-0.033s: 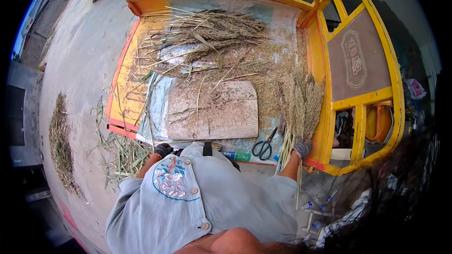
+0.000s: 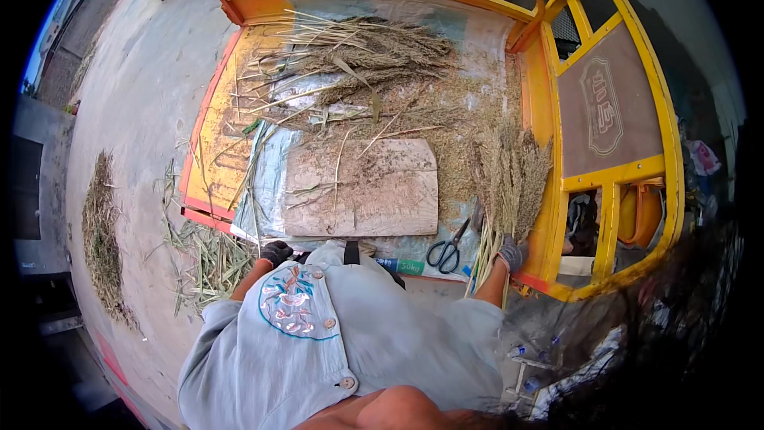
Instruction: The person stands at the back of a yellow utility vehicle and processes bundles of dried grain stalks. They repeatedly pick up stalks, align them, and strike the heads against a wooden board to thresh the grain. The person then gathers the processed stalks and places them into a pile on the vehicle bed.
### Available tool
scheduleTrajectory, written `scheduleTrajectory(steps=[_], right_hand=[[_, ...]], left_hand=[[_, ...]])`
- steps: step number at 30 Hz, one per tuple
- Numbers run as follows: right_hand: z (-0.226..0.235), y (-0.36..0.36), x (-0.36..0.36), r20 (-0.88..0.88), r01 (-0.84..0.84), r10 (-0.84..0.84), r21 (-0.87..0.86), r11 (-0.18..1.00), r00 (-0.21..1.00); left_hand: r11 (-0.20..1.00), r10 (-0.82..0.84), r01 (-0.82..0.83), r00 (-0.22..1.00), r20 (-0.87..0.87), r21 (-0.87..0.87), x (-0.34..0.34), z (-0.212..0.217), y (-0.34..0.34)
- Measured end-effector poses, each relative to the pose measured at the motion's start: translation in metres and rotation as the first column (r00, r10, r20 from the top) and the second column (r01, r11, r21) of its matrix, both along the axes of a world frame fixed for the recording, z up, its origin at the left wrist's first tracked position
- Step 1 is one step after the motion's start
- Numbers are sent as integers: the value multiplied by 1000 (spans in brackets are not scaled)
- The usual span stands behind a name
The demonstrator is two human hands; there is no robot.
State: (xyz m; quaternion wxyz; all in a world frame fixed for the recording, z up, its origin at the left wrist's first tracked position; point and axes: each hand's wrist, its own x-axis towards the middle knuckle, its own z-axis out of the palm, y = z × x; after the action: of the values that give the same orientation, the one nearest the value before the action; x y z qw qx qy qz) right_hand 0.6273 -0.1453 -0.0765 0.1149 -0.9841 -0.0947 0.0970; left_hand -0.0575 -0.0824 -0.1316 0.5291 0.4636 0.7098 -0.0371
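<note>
At the bed's near right corner, my right hand (image 2: 513, 254), in a grey glove, is closed around the stalk ends of a bundle of grain stalks (image 2: 513, 179). Its bushy seed heads lie pointing away from me along the cart's right side. My left hand (image 2: 276, 252), in a dark glove, is by the near left edge with its fingers curled; what they hold, if anything, is hidden. Black-handled scissors (image 2: 443, 255) lie left of the bundle. Between my hands, farther in, rests a flat wooden board (image 2: 362, 191) strewn with seeds and bits of straw.
A larger heap of grain stalks (image 2: 374, 48) lies across the far part of the yellow cart bed (image 2: 219, 123), over plastic sheeting. A yellow railing (image 2: 667, 135) rises at the right. Cut leaves and stems (image 2: 211, 263) litter the ground at left, beside another strip of dry stalks (image 2: 101, 239).
The view has shifted slightly. Thin stalks that hung well below my right hand now reach less far down. My left hand has barely moved.
</note>
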Motion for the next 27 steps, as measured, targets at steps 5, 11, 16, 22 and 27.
scheduleTrajectory(steps=[5,11,16,22,27], right_hand=[[-8,15,24,-107,206,-228,-180,962,968],[-11,20,38,-65,79,-91,-171,982,994],[71,35,8,-194,-62,18,-225,972,981],[47,20,18,-158,-230,207,-141,963,965],[44,26,16,-69,-10,2,-118,993,998]], left_hand=[[975,217,-195,940,263,-107,-28,2,-27],[995,5,-4,1000,7,-102,-20,-10,-15],[995,-47,46,999,-12,-86,-20,-5,3],[992,-107,107,994,3,-67,-10,-1,16],[985,-171,172,979,108,0,-3,1,24]])
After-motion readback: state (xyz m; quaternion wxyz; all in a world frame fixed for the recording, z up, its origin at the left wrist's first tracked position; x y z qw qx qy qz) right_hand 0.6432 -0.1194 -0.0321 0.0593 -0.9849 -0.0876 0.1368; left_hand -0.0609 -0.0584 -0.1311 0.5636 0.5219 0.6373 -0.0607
